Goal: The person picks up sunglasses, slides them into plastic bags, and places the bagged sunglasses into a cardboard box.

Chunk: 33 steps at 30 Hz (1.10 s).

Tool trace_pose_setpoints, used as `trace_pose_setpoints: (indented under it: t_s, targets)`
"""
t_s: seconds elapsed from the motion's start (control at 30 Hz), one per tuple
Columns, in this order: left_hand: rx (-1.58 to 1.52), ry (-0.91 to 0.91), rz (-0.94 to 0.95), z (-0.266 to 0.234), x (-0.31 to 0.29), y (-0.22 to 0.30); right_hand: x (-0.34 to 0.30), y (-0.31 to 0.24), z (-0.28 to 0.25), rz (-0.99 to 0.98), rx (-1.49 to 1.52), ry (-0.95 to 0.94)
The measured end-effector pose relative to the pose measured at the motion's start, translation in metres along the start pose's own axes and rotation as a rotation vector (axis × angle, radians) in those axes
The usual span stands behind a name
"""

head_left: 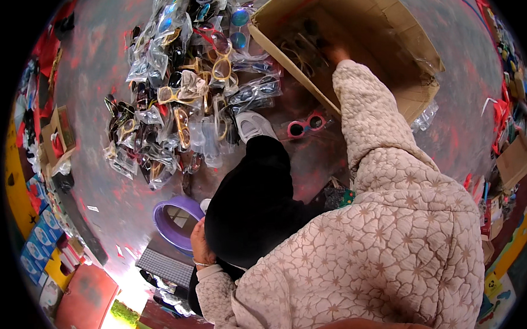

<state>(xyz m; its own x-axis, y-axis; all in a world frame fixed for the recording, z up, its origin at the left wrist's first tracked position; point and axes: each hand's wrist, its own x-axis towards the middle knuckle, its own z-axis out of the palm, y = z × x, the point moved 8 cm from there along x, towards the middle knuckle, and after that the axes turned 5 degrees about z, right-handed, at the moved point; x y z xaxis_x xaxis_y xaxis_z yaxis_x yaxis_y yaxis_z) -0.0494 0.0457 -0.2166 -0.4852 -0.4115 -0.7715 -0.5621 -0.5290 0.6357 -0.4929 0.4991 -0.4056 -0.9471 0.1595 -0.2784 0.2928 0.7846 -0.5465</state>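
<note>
My right arm reaches into a large open cardboard box (383, 111), and my right hand (336, 53) is down in its shade. Its fingers are dark and hard to make out beside some sunglasses (299, 54) lying in the box. My left hand (201, 243), with a bracelet at the wrist, rests against my bent knee next to a purple basin (161, 217); the knee partly hides its fingers. Pink round sunglasses (307, 126) lie on the floor in front of the box. Left of the box spreads a heap of sunglasses (180, 92), many in clear plastic bags.
My white shoe (255, 125) stands between the heap and the pink sunglasses. A grey checked mat or board (165, 265) lies behind the basin. Blue boxes (41, 242) and a red panel (85, 298) are at the far left. Mixed goods and cardboard (516, 161) line the right edge.
</note>
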Motion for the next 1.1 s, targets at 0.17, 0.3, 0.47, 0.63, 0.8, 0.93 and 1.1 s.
trace_pose_setpoints:
  t_s: [0.17,0.3,0.47,0.63,0.8,0.93,1.1]
  targets:
    - [0.006,-0.01,-0.013,-0.002,-0.004,-0.007,-0.021,0.021,0.008,-0.09,-0.352,-0.031]
    - [0.016,-0.119,-0.099,0.013,0.025,0.012,0.044,0.181,0.107,-0.248,-0.631,-0.105]
    - [0.074,-0.065,0.064,-0.016,0.003,-0.008,0.028,0.106,0.113,-0.083,-0.109,-0.33]
    - [0.213,-0.095,0.002,-0.02,0.002,0.007,0.015,0.095,0.055,-0.178,-0.928,-0.344]
    - [0.581,-0.232,0.079,-0.002,-0.04,0.066,0.007,0.023,-0.082,0.394,0.368,0.113]
    - [0.753,-0.136,0.379,-0.034,-0.036,0.095,-0.036,-0.164,-0.158,-0.059,0.94,0.134]
    - [0.802,-0.069,0.612,-0.04,-0.04,0.122,-0.118,-0.354,-0.115,-0.611,0.635,-0.268]
